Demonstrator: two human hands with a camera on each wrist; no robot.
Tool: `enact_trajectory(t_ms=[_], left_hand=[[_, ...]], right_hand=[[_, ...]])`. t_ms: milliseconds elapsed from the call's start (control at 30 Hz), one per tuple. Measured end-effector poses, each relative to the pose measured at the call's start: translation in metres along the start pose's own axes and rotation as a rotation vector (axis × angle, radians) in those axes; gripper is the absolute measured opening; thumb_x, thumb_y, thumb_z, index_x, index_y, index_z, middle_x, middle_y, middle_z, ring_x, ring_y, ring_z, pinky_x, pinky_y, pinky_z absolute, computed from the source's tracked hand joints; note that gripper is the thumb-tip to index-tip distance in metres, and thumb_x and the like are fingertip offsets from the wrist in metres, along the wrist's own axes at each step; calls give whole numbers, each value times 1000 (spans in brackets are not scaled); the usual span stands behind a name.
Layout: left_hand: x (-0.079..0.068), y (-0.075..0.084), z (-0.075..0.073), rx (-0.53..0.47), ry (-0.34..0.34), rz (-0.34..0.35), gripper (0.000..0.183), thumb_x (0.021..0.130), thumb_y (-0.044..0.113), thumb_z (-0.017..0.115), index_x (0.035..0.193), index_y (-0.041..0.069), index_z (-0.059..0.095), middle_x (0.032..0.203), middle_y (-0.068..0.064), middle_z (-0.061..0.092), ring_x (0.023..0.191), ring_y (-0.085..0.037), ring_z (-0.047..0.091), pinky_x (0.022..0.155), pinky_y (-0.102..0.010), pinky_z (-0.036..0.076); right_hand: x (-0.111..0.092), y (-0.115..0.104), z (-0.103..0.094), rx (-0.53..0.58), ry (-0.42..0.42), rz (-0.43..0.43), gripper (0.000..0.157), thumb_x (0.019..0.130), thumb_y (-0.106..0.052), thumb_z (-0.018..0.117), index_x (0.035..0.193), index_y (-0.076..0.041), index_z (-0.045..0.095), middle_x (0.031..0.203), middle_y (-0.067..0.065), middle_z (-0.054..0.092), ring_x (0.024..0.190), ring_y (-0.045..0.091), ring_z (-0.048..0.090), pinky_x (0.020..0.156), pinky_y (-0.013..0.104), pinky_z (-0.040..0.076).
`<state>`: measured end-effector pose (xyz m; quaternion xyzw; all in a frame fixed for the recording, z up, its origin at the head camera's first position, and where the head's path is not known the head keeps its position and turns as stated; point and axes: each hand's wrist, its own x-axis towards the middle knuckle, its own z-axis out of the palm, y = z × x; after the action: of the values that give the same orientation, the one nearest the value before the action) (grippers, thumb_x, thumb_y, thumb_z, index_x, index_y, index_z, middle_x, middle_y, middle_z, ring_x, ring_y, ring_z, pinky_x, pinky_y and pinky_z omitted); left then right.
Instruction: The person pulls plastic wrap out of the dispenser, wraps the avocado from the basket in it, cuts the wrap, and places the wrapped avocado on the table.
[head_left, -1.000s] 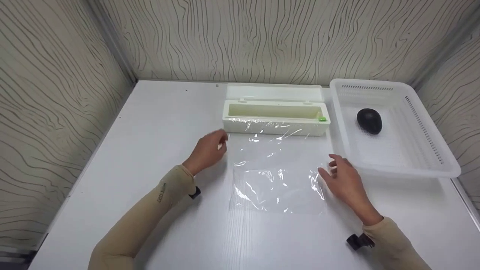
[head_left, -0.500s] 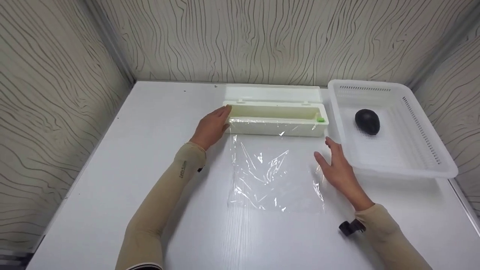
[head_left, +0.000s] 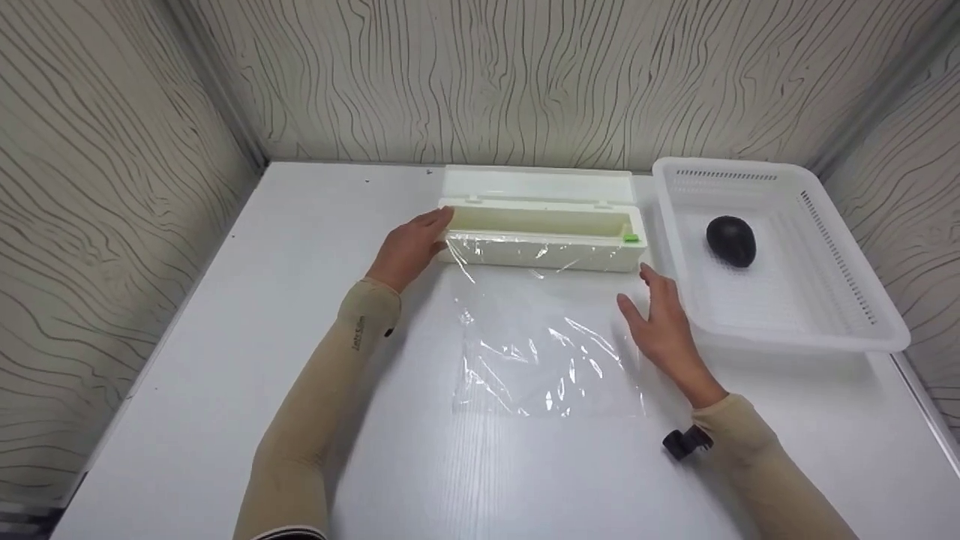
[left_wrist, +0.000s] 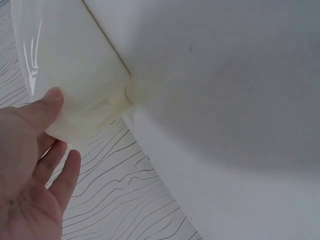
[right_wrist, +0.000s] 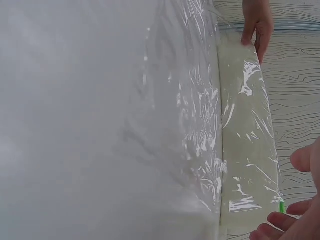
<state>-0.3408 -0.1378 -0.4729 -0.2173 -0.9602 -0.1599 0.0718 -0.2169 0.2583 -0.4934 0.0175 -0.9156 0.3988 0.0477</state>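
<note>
A white cling film box stands at the back of the table, its lid laid open behind it. Clear cling film runs over the front edge and spreads toward me on the table. My left hand holds the box's left end; in the left wrist view its thumb lies on the front face, with the fingers round the end. My right hand is beside the film's right edge, fingers extended and parted, just short of the box's right corner. A green slider sits at that corner.
On the right is a white plastic basket with a dark, egg-shaped object inside. Wood-patterned panels close off the back and sides of the white table.
My left hand has come up and taken hold of the box's left end. The box has shifted slightly left. My right hand has moved forward toward the box's right corner.
</note>
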Motion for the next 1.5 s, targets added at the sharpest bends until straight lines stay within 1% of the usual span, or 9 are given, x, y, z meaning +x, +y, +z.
enact_trajectory(t_ms=[200,300,433,633,867,1033,1267,1400,1500], left_hand=[[-3,-4,-3,-14,-23,8,65,104,15,63,162,14,35,164,-7,42,150,-24,43,123,-40,36],[-4,-4,-5,-35,-73,-11,57,110,17,47,164,14,29,167,-6,36,154,-23,37,126,-41,32],[-4,-4,-7,-78,-128,-61,55,112,27,30,166,17,24,170,-4,31,157,-22,30,129,-41,25],[-3,-3,-5,-71,-102,-96,57,113,39,37,165,18,29,167,-6,38,155,-25,35,128,-43,28],[-3,-1,-4,-62,-92,-79,55,113,35,38,164,18,29,167,-3,37,154,-22,35,128,-40,28],[-3,-3,-3,-72,-87,-75,54,114,35,37,164,19,28,168,0,35,155,-20,33,128,-40,27],[-4,-3,-3,-84,-84,-80,53,114,34,36,164,19,28,168,-1,34,155,-21,34,128,-41,27],[-4,-4,-3,-79,-94,-77,54,114,34,35,165,18,27,169,0,33,155,-21,33,128,-41,27],[-4,-4,-3,-100,-99,-79,55,114,35,36,165,19,26,169,0,31,156,-21,31,129,-40,25]], right_hand=[[2,-5,-3,25,9,-34,64,108,-23,55,160,2,26,154,28,34,142,47,38,119,58,32],[3,-7,-4,19,17,-58,63,108,-23,55,159,1,28,153,28,35,140,48,39,117,58,33],[11,-9,1,-4,68,-93,62,107,-21,56,158,2,30,152,28,36,143,47,36,119,60,30],[37,-3,11,-54,161,-101,62,106,-20,56,158,2,31,162,27,27,152,44,27,125,57,24],[56,0,12,-67,165,-43,57,109,-23,50,159,-2,34,166,24,26,154,43,26,124,59,26],[58,-3,12,-126,145,-25,57,109,-25,47,159,-2,34,167,23,28,153,44,30,121,62,29],[56,-7,14,-253,144,-19,64,110,-29,46,161,3,25,164,29,31,145,51,38,117,63,35],[54,-6,14,-254,133,1,67,110,-30,46,162,2,21,161,32,34,142,53,41,115,65,37],[53,-6,12,-211,119,31,71,109,-30,48,164,2,15,158,35,36,140,55,42,115,65,36]])
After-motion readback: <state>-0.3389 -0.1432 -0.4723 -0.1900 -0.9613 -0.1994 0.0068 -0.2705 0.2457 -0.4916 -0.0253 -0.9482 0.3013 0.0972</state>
